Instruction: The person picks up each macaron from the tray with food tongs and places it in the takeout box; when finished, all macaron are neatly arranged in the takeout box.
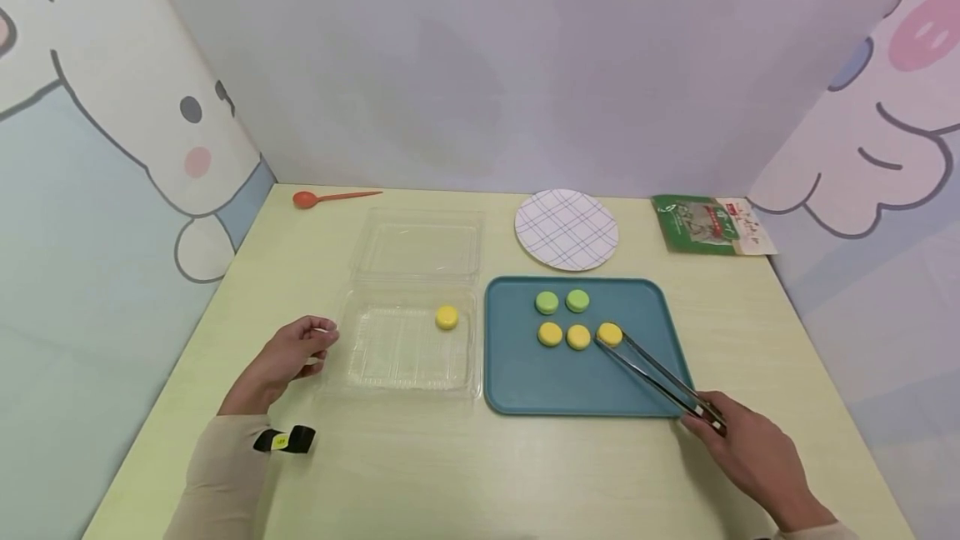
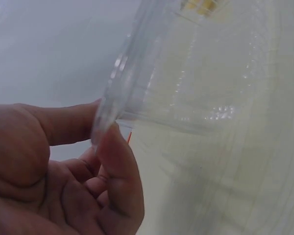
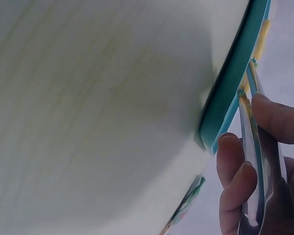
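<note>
Near the right-hand side of the pale yellow worktop point(image 1: 480, 473), the right hand point(image 1: 757, 457) has its thumb and fingers closed round long silvery metal tongs point(image 1: 667, 386), held by the rear end, seemingly so that they reach over the tray's near right corner with the hand outside it. Toward the left edge, the left hand point(image 1: 285, 357) pinches the rim of a clear plastic hinged container point(image 1: 401, 357) between thumb and finger, probably to steady something so light.

The blue-green rectangular tray point(image 1: 577, 390) lies just right of the container. The tong tips stand either side of the rightmost round yellow macaron-like piece point(image 1: 610, 333); whether they squeeze or lift it, I cannot tell. Left of it on the tray lie two more yellow pieces point(image 1: 550, 334), spaced apart, with two green pieces point(image 1: 547, 302) behind, toward the tray's far edge. Another yellow piece point(image 1: 447, 317) sits near the container's far right corner.

The container's clear lid point(image 1: 420, 248) lies folded back, leaving the base uncovered. Along the worktop's far edge are a red-orange spoon point(image 1: 303, 200) near the left corner, a round white checked plate point(image 1: 566, 230), and a green-and-white packet point(image 1: 705, 226) near the right corner.
</note>
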{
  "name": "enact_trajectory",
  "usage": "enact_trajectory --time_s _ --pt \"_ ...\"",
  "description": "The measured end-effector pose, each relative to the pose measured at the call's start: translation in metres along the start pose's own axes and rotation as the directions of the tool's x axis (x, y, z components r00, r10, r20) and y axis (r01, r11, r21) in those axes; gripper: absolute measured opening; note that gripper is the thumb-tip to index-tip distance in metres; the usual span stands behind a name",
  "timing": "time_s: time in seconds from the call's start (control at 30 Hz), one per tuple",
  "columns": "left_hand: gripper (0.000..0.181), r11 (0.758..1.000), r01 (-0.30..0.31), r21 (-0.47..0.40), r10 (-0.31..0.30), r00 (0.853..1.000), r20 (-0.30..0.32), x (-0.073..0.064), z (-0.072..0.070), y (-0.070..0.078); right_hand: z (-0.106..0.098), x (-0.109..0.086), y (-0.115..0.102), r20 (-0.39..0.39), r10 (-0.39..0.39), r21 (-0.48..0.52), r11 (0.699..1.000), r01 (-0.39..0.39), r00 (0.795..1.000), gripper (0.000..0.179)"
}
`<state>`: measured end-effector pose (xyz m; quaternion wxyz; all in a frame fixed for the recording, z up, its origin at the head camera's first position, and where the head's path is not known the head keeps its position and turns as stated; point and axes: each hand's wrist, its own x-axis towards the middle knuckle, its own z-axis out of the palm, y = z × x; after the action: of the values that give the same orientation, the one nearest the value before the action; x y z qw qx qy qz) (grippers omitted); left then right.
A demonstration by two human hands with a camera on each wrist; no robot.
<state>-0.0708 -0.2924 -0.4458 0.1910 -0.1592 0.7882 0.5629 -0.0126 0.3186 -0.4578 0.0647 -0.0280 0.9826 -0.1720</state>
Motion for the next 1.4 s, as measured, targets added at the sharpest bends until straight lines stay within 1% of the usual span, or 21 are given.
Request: enact_trajectory --time_s 0.47,0.73,0.9,1.07,1.27,1.4 --pt "0.032 1.0 0.01 0.005 -0.01 1.0 -0.007 -0.001 0.0 0.003 -0.003 0.001 0.0 -0.049 -0.022 -0.01 1.0 0.022 0.999 0.044" --pt "0.029 1.0 0.004 -0.003 -0.004 1.0 -0.007 0.0 0.0 0.001 -0.008 0.008 -0.005 -0.053 -0.029 -0.019 0.999 0.028 0.998 0.045" --pt "0.029 1.0 0.001 -0.013 -0.001 1.0 -0.009 0.001 0.001 0.001 -0.013 0.016 -0.013 -0.078 -0.049 -0.019 0.999 0.048 0.996 0.044" --pt "0.031 1.0 -0.003 -0.017 0.003 1.0 -0.005 0.0 0.0 0.0 -0.014 0.024 -0.023 -0.118 -0.107 -0.015 0.994 0.106 0.987 0.042" --pt "0.031 1.0 0.0 -0.02 0.0 1.0 -0.008 0.0 0.0 -0.001 -0.011 0.036 -0.036 -0.119 -0.183 -0.002 0.983 0.184 0.976 0.04" --pt "0.03 1.0 0.007 -0.019 -0.007 1.0 -0.017 -0.001 0.001 0.0 -0.01 0.045 -0.046 -0.143 -0.246 -0.004 0.969 0.248 0.959 0.039"
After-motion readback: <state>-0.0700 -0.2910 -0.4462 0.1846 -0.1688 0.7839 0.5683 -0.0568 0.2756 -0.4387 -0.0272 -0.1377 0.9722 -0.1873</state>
